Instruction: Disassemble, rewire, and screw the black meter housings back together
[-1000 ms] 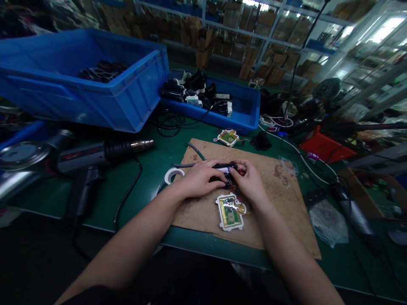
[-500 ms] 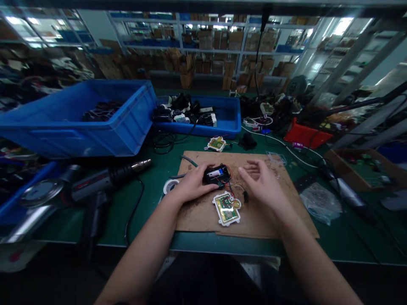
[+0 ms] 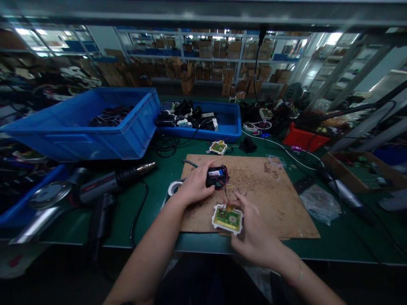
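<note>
Holding squarish wht-edged PCB (image 3: 227, 219), R hand (image 3: 254, 231); blk case (image 3: 221, 179), L hand (image 3: 197, 185).

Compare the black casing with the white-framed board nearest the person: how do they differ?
Look: the black casing holds a blue-and-white part; the white-framed board shows a green and yellow face.
Place: the casing lies farther away than the board.
Hands: the left hand is at the casing's left side, the right hand at the board's right edge.
Both have thin wires.
</note>
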Motion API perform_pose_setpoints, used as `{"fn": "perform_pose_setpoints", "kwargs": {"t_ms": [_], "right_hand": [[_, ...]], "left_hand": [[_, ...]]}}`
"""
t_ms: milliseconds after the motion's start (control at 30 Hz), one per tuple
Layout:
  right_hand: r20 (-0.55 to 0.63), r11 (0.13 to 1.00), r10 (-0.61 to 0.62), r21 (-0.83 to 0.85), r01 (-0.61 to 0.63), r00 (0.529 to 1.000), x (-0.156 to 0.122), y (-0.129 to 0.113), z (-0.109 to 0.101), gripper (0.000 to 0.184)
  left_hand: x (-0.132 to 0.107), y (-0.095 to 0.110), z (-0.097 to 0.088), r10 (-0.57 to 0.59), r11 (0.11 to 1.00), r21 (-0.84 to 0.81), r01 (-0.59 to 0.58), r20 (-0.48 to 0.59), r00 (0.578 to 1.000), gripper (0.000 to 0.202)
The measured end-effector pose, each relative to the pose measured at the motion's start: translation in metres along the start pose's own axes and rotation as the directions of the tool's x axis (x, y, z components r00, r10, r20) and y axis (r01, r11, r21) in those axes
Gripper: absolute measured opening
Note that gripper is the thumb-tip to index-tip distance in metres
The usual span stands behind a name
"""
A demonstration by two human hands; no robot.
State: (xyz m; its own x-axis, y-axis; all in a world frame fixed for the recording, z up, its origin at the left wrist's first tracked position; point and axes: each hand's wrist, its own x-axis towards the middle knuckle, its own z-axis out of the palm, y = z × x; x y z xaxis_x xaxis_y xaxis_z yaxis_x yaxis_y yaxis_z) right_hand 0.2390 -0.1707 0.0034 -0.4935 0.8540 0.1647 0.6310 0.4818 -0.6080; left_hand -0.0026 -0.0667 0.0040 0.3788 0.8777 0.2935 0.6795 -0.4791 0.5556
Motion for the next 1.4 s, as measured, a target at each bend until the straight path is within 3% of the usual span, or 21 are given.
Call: {"fn": "perform_pose_setpoints", "kwargs": {"t_ms": [133,233,300,333,367,467,567,667,833,1000,1267,1400], "right_hand": [[0.145,0.978,-0.140,0.172,0.114,0.979,0.002,-0.008,-0.012,0.099],[0.082,0.949,-0.018,0.316,-0.009,0.996,0.015,0.007,-0.032,0.076],[-0.062,0.941,0.145,0.318,-0.118,0.988,0.032,0.036,-0.056,0.046],[-0.150,0.948,0.230,0.259,-0.187,0.962,0.041,0.056,-0.070,0.036],[-0.233,0.949,0.303,0.160,-0.271,0.924,0.051,0.077,-0.085,0.031],[-0.340,0.908,0.408,0.054,-0.416,0.847,0.074,0.144,-0.130,0.029],[-0.309,0.863,0.476,-0.017,-0.505,0.823,0.085,0.191,-0.157,0.018],[-0.206,0.849,0.506,-0.051,-0.526,0.838,0.087,0.215,-0.162,0.015],[-0.138,0.850,0.513,-0.053,-0.524,0.847,0.085,0.226,-0.160,0.022],[-0.117,0.842,0.540,0.066,-0.536,0.833,0.089,0.223,-0.168,0.023],[-0.292,0.834,0.549,0.260,-0.487,0.783,0.098,0.205,-0.198,0.038],[-0.367,0.857,0.512,0.271,-0.438,0.777,0.097,0.182,-0.214,0.042]], "left_hand": [[0.000,0.002,0.005,0.008,1.000,-0.019,-0.009,-0.013,1.000,0.079],[0.001,0.004,0.008,0.030,0.998,-0.065,-0.028,0.022,0.999,0.076],[0.002,0.005,0.010,0.054,0.996,-0.077,-0.052,0.027,0.998,0.076],[0.002,0.005,0.011,0.063,0.995,-0.076,-0.061,0.024,0.998,0.076],[0.002,0.005,0.011,0.069,0.995,-0.073,-0.067,0.022,0.997,0.076],[0.002,0.004,0.013,0.075,0.995,-0.066,-0.073,0.027,0.997,0.075],[0.002,0.002,0.015,0.075,0.995,-0.063,-0.073,0.034,0.997,0.073],[0.002,0.002,0.015,0.075,0.996,-0.057,-0.073,0.041,0.996,0.072],[0.002,0.001,0.015,0.072,0.997,-0.040,-0.070,0.045,0.996,0.074],[0.001,0.001,0.015,0.069,0.998,-0.012,-0.068,0.053,0.996,0.075],[0.001,0.001,0.013,0.056,0.998,-0.011,-0.055,0.050,0.997,0.074],[0.001,-0.001,0.014,0.063,0.998,-0.007,-0.063,0.049,0.997,0.078]]}}
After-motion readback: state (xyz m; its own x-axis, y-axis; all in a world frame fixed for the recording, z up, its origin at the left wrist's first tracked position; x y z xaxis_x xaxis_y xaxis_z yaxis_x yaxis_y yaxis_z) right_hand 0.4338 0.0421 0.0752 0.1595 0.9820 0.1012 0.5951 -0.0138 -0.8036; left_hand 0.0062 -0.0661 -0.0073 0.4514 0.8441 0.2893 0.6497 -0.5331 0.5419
